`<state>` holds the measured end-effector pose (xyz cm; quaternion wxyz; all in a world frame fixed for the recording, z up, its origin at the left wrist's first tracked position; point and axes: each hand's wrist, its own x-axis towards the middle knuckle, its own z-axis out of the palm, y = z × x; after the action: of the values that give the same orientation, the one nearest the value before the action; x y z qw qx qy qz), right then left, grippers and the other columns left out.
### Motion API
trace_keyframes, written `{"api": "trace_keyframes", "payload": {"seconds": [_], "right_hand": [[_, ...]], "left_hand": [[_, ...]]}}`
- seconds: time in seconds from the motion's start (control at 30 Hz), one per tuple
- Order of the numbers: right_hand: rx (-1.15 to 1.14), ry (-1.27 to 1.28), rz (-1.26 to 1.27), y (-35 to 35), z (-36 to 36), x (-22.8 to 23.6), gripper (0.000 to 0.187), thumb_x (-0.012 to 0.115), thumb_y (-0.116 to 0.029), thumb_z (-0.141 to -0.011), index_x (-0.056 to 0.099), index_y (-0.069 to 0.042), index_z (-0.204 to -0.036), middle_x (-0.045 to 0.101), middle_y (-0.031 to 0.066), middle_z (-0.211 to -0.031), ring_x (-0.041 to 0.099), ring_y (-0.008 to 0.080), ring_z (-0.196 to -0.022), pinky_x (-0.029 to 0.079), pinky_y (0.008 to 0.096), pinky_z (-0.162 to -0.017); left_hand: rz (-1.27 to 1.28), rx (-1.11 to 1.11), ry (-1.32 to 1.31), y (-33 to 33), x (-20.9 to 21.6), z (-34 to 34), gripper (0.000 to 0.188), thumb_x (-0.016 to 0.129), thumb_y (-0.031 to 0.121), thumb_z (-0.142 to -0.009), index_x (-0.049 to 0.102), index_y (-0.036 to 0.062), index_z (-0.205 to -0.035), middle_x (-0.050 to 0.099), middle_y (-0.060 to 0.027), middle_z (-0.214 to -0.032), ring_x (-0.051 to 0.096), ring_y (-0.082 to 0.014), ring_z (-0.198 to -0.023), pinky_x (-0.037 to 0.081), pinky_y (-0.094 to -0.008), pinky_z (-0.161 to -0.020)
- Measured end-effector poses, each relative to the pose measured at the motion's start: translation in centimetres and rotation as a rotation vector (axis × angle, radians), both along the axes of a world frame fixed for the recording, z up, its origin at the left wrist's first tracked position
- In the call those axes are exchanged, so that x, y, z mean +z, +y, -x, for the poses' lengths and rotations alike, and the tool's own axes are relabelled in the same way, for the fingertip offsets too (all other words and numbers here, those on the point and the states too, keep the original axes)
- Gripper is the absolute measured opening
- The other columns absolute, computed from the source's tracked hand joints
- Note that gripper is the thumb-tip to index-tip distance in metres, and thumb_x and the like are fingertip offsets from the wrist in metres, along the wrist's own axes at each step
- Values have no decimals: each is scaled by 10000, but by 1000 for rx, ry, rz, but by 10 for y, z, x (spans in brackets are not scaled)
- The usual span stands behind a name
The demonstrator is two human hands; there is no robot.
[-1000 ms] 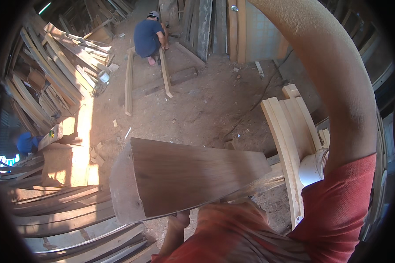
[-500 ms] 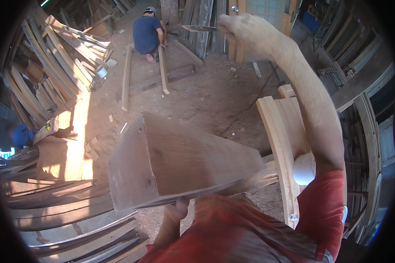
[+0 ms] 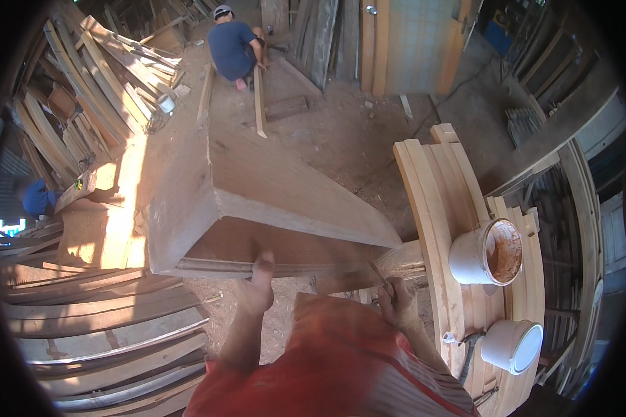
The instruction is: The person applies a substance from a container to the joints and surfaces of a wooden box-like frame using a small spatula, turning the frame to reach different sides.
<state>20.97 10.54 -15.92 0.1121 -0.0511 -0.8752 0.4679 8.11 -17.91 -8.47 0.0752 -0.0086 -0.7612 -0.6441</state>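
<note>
In front of me, a long hollow wooden box is tilted, its open side facing me. Pale dusty residue covers its outer faces. My left hand grips the near lower edge, thumb on the inner side and fingers hidden underneath. By the box's right end, my right hand is closed around a thin putty knife, its tip close to the box's lower edge. To the right, an open white bucket smeared inside with brown paste rests on pale timber pieces.
A second white bucket with a lid stands nearer me on the timber. Stacked boards fill the lower left. Farther off, a person in a dark blue shirt crouches over wooden strips. A door leans at the back.
My right hand has come down from high at the far right to the box's right end, with the knife. The box has tipped, so its hollow inside now shows.
</note>
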Motion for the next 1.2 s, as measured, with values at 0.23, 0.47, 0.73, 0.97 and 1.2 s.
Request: {"api": "trace_keyframes", "payload": {"seconds": [0.23,0.47,0.73,0.97,1.2], "right_hand": [[-224,-226,14,8,8,-93,217,520,-208,-1019,556,-3,-1082,639,315,-799,649,525,-791,489,562,-628],[-114,-343,-139,4,18,-106,218,526,-243,-1021,517,-26,-1013,656,334,-866,631,555,-847,478,628,-688],[-170,-373,-127,3,30,-113,234,520,-278,-1038,513,-45,-1053,667,314,-850,644,541,-806,482,623,-658],[-160,-335,-161,-1,29,-96,240,527,-285,-1037,504,-47,-1037,674,294,-848,652,522,-799,493,614,-658],[-143,-226,-207,10,34,-114,233,534,-266,-1030,517,-34,-1034,677,288,-848,657,516,-810,506,606,-673]], "left_hand": [[-30,24,147,18,23,3,514,642,76,-918,470,-62,-1382,537,-142,-1334,520,-237,-1213,401,-384,-1073],[-62,52,94,19,31,-6,538,660,101,-916,463,-53,-1392,541,-133,-1325,518,-227,-1213,404,-370,-1067],[92,47,176,13,16,10,540,590,157,-942,461,-69,-1415,541,-156,-1372,525,-251,-1243,390,-396,-1098],[55,-13,286,32,36,19,499,562,137,-925,518,-79,-1373,591,-155,-1328,553,-252,-1217,404,-404,-1082],[155,1,303,46,41,26,406,513,147,-980,579,-85,-1307,621,-158,-1328,583,-263,-1218,431,-380,-1068]]}}
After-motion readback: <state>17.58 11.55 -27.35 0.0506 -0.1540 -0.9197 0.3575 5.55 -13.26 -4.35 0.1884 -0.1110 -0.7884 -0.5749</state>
